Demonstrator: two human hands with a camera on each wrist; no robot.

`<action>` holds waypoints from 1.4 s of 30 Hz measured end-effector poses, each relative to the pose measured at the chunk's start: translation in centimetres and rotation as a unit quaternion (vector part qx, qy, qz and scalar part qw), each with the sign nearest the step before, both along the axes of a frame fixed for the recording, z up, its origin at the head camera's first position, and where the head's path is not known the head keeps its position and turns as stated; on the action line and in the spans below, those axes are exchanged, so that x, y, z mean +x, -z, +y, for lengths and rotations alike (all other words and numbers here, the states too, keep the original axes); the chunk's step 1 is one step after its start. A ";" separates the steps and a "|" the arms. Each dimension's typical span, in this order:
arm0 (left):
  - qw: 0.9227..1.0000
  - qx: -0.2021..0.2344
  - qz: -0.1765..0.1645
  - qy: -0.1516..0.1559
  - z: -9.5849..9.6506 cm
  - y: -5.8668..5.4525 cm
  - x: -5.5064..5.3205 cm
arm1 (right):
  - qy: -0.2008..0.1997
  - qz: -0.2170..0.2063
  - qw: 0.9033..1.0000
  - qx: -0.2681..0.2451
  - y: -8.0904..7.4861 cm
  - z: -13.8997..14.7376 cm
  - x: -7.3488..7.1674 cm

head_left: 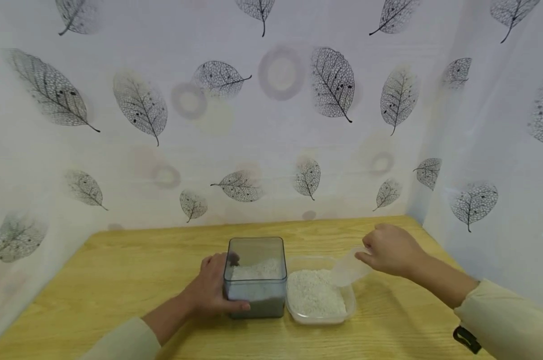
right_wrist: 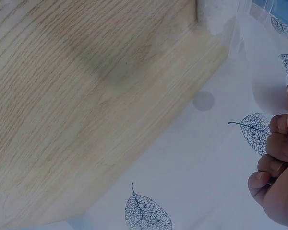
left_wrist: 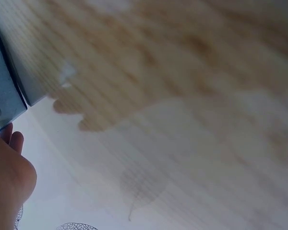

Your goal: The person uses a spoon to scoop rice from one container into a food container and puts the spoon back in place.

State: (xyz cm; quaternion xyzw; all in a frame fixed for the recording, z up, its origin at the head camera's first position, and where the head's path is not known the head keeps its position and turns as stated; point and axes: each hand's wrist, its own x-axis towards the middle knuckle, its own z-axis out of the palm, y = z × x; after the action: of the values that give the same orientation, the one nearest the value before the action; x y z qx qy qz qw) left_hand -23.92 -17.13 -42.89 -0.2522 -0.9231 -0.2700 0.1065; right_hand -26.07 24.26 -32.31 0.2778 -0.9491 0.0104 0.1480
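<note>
A smoky grey see-through square container (head_left: 255, 295) with white grains inside stands on the table. My left hand (head_left: 210, 287) grips its left side, thumb across the front and fingers toward the back; the left wrist view catches the container (left_wrist: 5, 81) only at its edge. Close on its right sits a clear plastic tub (head_left: 350, 307) of white, rice-like grains (head_left: 314, 292). My right hand (head_left: 393, 250) holds a translucent white scoop (head_left: 350, 267) by its upper end, fingers curled. The scoop slants down to the grains at the tub's right side, overlapping its rim.
The wood-grain table (head_left: 154, 260) extends to both sides of the containers. A white curtain (head_left: 271, 135) printed with grey leaves hangs behind it and along both sides. A black band (head_left: 467, 340) is beneath the right sleeve.
</note>
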 end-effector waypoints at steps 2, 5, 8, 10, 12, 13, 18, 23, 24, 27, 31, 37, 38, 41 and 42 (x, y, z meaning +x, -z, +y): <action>1.000 0.002 0.001 0.001 0.0 0.1 0.0 | -0.008 0.028 1.000 0.012 0.1 -0.3 0.0; 1.000 0.005 0.006 0.005 0.0 0.1 0.1 | -0.027 0.071 0.997 0.030 0.2 -0.7 -0.2; 1.000 0.004 0.010 0.006 0.0 0.1 0.1 | -0.048 0.101 0.993 0.048 0.2 -1.1 -0.4; 1.000 0.003 0.011 0.005 0.0 0.1 0.2 | -0.058 0.113 0.990 0.056 0.3 -1.4 -0.6; 1.000 0.002 0.009 0.003 0.0 0.0 0.2 | -0.061 0.116 0.990 0.059 0.3 -1.6 -0.7; 1.000 0.004 0.005 0.004 0.0 -0.1 0.1 | -0.062 0.117 0.989 0.059 0.4 -1.6 -0.7; 1.000 0.003 -0.008 0.003 0.1 -0.2 0.0 | -0.085 0.148 0.985 0.037 0.7 -1.9 -0.9; 1.000 0.002 -0.009 0.006 0.2 -0.1 -0.1 | -0.110 0.179 0.978 0.009 0.6 -2.1 -1.0; 1.000 0.001 -0.008 0.007 0.2 -0.1 -0.1 | -0.111 0.181 0.977 0.005 0.5 -2.2 -1.0; 1.000 0.001 -0.008 0.009 0.2 -0.2 -0.1 | -0.117 0.192 0.974 -0.014 0.2 -2.5 -1.0; 1.000 0.005 -0.013 0.010 0.1 -0.3 0.0 | -0.126 0.231 0.964 -0.036 -0.9 -3.7 -0.8; 1.000 0.008 -0.013 0.008 0.0 -0.3 0.0 | -0.115 0.290 0.947 -0.077 -2.8 -6.3 -0.2; 1.000 0.007 -0.011 0.008 0.0 -0.3 0.0 | -0.116 0.296 0.944 -0.083 -3.0 -6.7 -0.1; 1.000 0.006 -0.007 0.010 0.0 -0.1 0.0 | -0.128 0.317 0.935 -0.093 -3.4 -8.0 0.0; 1.000 0.008 -0.008 0.009 0.0 -0.1 0.0 | -0.135 0.323 0.932 -0.095 -3.5 -8.5 0.0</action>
State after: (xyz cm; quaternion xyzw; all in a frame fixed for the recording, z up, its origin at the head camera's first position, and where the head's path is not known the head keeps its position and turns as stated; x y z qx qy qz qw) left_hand -23.89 -17.11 -42.78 -0.2578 -0.9195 -0.2802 0.0982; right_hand -26.08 15.77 -28.84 0.3768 -0.7979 0.0301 0.4695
